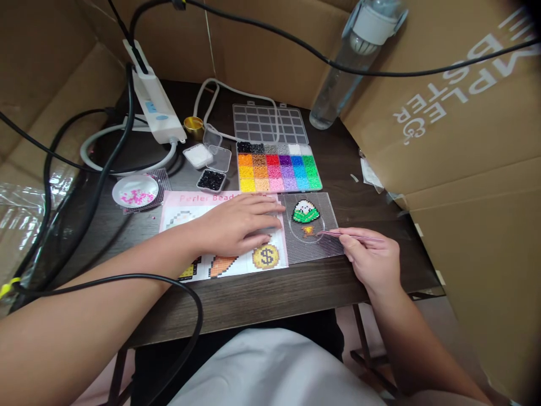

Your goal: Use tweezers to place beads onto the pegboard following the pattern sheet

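Note:
My right hand (372, 254) pinches a pair of pink tweezers (359, 234), whose tips reach to a small orange and yellow bead piece (309, 230). That piece lies within a clear round dish or ring (291, 232) on the transparent pegboard (325, 251). Just above it on the board sits a white and green bead figure with black outlines (306, 212). Flat on the printed Perler bead pattern sheet (211, 269) rests my left hand (236, 223), fingers spread and pointing at the pegboard. It covers part of the sheet's pictures.
Behind the pegboard stands an open bead box (279, 169) of many colours. Small cases hold white beads (198, 155) and black beads (211, 180). A white dish (135, 192) has pink beads. A power strip (156, 104), cables and a water bottle (346, 73) stand near cardboard walls.

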`<state>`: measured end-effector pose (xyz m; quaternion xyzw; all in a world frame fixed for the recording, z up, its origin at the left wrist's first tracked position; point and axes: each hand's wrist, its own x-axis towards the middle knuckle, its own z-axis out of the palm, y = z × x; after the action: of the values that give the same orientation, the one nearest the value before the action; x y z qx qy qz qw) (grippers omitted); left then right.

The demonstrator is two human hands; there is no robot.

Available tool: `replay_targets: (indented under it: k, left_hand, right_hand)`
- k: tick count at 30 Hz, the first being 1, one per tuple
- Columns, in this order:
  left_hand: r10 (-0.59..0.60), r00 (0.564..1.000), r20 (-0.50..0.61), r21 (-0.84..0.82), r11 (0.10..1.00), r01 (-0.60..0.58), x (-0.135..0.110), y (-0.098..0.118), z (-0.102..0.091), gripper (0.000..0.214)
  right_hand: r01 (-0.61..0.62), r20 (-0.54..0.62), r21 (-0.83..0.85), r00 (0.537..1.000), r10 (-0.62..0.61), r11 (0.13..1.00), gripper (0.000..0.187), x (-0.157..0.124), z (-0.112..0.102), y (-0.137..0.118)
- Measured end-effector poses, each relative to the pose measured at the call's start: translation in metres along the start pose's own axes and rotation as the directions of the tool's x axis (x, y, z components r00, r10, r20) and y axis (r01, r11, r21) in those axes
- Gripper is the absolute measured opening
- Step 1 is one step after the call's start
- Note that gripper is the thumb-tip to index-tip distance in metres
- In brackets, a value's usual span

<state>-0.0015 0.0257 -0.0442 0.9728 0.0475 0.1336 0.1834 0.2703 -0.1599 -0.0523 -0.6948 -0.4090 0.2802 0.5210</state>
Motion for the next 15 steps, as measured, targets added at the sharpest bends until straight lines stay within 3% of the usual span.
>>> replay_targets:
  k: [15]
  left_hand:
    - [0.0,1.0,-0.003,-0.01,1.0,0.0,0.0,0.0005,-0.0005,0.033]
  right_hand:
    - [0.008,0.004,-0.021,1.0,-0.008,1.0,0.019,0.0003,-0.0011,-0.0022]
